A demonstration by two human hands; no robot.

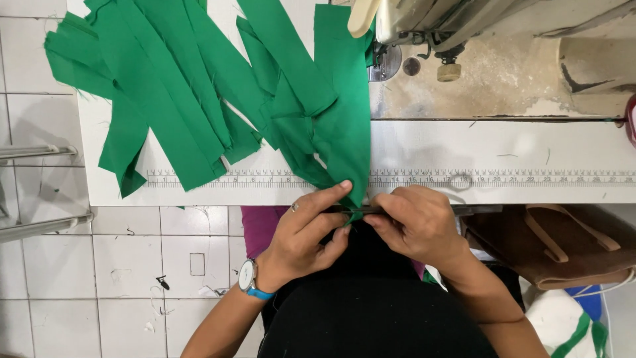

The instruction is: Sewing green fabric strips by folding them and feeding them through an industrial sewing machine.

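At the near table edge, the left hand [306,233], wearing a blue-strapped wristwatch [250,277], and the right hand [416,225] both pinch the lower end of a long green fabric strip [346,132], fingers closed narrowly on it. The strip runs up across the white table [503,156] and its printed ruler [503,178]. Farther off lie more green strips [165,86] and a worn cream sewing machine [490,59].

No packages, labels, signs or screens appear here. The nearest to one is a long white measuring strip [397,178] with dark tick marks, fixed flat along the counter [503,149] front edge
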